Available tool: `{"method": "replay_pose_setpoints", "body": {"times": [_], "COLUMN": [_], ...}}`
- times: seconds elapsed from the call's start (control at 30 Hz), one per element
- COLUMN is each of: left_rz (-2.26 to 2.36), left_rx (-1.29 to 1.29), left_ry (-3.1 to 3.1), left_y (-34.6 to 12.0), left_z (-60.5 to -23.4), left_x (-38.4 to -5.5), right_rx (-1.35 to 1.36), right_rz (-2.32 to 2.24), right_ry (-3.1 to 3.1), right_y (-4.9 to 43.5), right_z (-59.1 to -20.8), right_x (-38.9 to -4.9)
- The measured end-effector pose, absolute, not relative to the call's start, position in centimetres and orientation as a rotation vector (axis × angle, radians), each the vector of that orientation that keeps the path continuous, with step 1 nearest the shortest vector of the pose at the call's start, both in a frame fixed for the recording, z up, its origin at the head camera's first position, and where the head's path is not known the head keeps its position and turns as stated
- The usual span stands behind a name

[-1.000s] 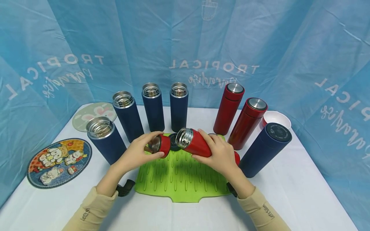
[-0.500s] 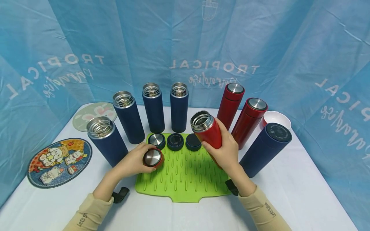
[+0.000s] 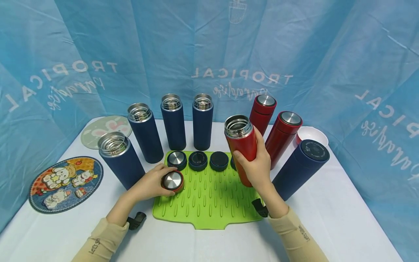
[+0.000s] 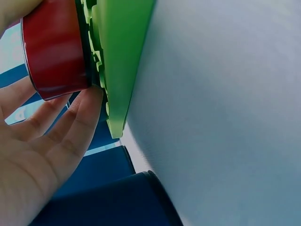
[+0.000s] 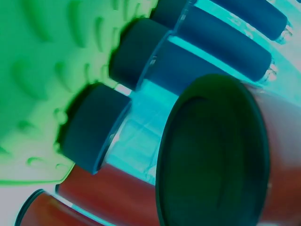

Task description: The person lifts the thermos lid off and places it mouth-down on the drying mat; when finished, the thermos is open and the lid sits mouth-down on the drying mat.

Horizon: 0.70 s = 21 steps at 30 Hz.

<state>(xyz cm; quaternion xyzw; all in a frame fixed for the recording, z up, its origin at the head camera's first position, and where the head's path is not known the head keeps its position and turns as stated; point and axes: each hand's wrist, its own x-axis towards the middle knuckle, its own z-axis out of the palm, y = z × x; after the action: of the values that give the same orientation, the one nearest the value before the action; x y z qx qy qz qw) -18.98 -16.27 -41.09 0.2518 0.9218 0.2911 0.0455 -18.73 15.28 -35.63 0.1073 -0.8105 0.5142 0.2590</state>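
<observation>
Higher and slightly further right than half a second ago, the open red bottle [image 3: 243,145] now uncovers part of a fourth dark lid [image 3: 233,163]. It leans in the grasp of the right hand [image 3: 258,165], thumb across its front, its base off the green mat [image 3: 206,203]. The left hand [image 3: 152,183] has its fingers curled round the red lid [image 3: 172,180], silver face up, low over the mat's left side; whether it touches the ridges is hard to tell.

This looks like setting the lid down: best to let it sit level before loosening the fingers, clear of the lids behind, and hold the bottle by its body, away from the bare rim.

Around the mat stand open blue bottles [image 3: 203,125] and closed red bottles [image 3: 283,134].

On the curtain [image 3: 157,36], "TROPICAL Paradise" reads mirrored. The sleeve [image 3: 299,233] seems to say "Let's Slim". Print on the blue bottle at right [image 3: 299,171] is too small to read.
</observation>
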Motion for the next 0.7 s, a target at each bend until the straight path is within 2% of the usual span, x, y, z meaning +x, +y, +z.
{"method": "replay_pose_setpoints", "body": {"times": [0.43, 0.7], "left_rz": [0.873, 0.876], "left_rx": [0.768, 0.754], "left_ry": [2.783, 2.774], "left_y": [-16.3, -16.3], "left_z": [-41.3, -41.4], "left_x": [-19.0, -19.0], "right_rx": [0.306, 0.307], "right_rz": [1.722, 1.971], "right_ry": [-2.003, -1.948], "right_y": [14.2, 14.0], "right_z": [-32.6, -32.4], "right_x": [-21.3, -23.9]}}
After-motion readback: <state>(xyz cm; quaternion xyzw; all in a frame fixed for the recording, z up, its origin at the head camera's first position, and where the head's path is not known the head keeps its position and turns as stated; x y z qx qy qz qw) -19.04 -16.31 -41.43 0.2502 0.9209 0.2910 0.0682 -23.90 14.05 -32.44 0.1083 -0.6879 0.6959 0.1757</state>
